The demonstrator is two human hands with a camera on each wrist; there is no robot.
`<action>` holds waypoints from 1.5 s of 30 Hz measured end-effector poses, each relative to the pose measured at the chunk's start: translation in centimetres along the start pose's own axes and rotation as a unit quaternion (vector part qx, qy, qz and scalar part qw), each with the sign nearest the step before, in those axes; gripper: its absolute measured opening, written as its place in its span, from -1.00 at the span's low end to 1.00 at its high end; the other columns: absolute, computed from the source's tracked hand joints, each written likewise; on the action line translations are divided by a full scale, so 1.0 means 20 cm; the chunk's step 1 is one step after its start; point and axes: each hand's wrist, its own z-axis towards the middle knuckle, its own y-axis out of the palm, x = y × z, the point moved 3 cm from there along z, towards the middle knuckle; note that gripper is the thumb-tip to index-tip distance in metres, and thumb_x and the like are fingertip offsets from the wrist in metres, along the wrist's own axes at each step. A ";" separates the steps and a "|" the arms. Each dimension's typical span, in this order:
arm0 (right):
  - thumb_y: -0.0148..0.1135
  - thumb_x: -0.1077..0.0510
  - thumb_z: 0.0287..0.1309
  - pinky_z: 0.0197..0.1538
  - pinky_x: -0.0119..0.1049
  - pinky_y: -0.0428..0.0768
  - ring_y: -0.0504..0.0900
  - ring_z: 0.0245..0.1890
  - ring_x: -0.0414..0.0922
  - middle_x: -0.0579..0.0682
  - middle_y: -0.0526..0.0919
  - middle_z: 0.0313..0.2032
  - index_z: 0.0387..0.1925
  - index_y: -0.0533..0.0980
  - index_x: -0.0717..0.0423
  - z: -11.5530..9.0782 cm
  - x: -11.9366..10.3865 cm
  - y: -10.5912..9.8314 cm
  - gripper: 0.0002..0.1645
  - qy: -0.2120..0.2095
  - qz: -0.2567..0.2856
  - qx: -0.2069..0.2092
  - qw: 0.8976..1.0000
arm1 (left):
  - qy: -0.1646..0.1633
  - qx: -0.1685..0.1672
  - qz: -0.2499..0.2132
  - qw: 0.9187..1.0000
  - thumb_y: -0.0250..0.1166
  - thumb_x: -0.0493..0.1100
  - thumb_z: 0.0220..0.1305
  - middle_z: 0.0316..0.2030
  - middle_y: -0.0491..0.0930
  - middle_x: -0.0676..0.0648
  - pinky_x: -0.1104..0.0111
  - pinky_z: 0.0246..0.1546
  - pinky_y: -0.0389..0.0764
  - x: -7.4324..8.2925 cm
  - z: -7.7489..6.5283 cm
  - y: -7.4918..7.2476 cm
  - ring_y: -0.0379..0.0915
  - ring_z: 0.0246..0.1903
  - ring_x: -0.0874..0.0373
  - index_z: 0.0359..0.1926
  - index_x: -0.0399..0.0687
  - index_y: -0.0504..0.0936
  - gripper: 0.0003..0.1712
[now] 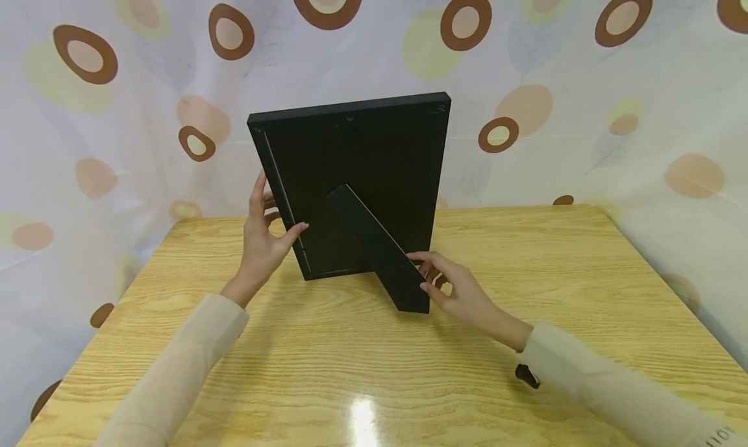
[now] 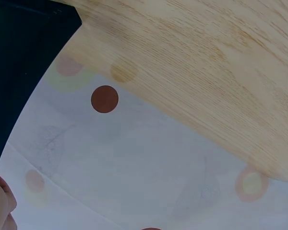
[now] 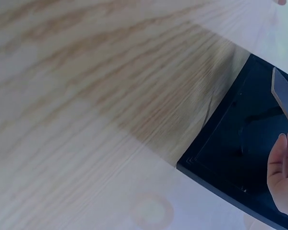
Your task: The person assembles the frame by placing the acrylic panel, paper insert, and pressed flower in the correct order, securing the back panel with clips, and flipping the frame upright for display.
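A black picture frame (image 1: 391,154) is held up above the table in the head view, its back facing me. From the back, its easel stand (image 1: 380,252) swings out toward the lower right. My left hand (image 1: 265,242) grips the frame's left edge, thumb on the back; the fingers behind are partly hidden. Thumb and fingers of my right hand (image 1: 458,288) pinch the stand near its lower end. The left wrist view catches the frame (image 2: 24,62) and part of my left hand (image 2: 0,203). In the right wrist view, my right hand (image 3: 285,179) is beside the stand (image 3: 285,98).
A light wood-grain table (image 1: 327,369) spreads under both arms. Behind and beside it hangs a white curtain (image 1: 386,63) printed with brown, pink and yellow rounds. A small black piece (image 1: 527,375) shows by the right cuff.
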 end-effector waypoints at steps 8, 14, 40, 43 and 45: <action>0.18 0.55 -0.06 -0.42 -0.32 0.54 0.52 -0.41 -0.03 0.13 0.50 -0.40 0.05 0.38 0.32 0.00 -0.10 0.00 -0.45 -0.012 0.003 0.001 1.000 | 0.024 0.017 -0.005 1.000 0.41 -0.43 -0.11 -0.05 0.35 -0.27 0.56 -0.07 0.46 0.00 -0.01 0.01 0.33 -0.08 0.09 0.40 -0.04 -0.11 0.15; 0.20 0.53 -0.06 -0.41 -0.36 0.54 0.52 -0.40 -0.08 0.09 0.50 -0.37 0.09 0.37 0.26 -0.02 -0.02 0.03 -0.41 -0.027 0.011 -0.002 1.000 | 0.036 0.031 -0.011 0.999 0.40 -0.45 -0.11 -0.05 0.35 -0.28 0.54 -0.04 0.45 -0.01 -0.02 0.02 0.34 -0.07 0.03 0.40 -0.05 -0.12 0.15; 0.26 0.48 -0.07 -0.43 -0.44 0.52 0.51 -0.45 -0.24 -0.01 0.52 -0.39 0.04 0.37 0.20 -0.07 0.04 0.07 -0.43 -0.056 -0.003 -0.018 0.998 | 0.068 0.055 0.010 0.996 0.42 -0.53 -0.22 -0.04 0.35 -0.35 0.53 -0.03 0.45 0.04 -0.08 0.03 0.34 -0.09 0.05 0.38 0.23 -0.08 0.25; 0.26 0.48 -0.08 -0.43 -0.44 0.52 0.51 -0.45 -0.25 -0.01 0.52 -0.39 0.03 0.37 0.21 -0.08 0.05 0.07 -0.43 -0.061 -0.001 -0.024 0.998 | 0.062 0.055 0.003 0.997 0.43 -0.54 -0.24 -0.04 0.35 -0.34 0.56 -0.05 0.44 0.04 -0.09 0.03 0.33 -0.12 0.08 0.37 0.13 -0.04 0.22; 0.26 0.49 -0.09 -0.42 -0.44 0.52 0.51 -0.45 -0.24 0.00 0.52 -0.39 0.03 0.37 0.22 -0.08 0.05 0.08 -0.42 -0.062 -0.001 -0.028 0.998 | 0.057 0.054 -0.001 0.997 0.43 -0.54 -0.25 -0.04 0.35 -0.33 0.57 -0.07 0.44 0.03 -0.09 0.03 0.33 -0.13 0.09 0.36 0.03 -0.02 0.18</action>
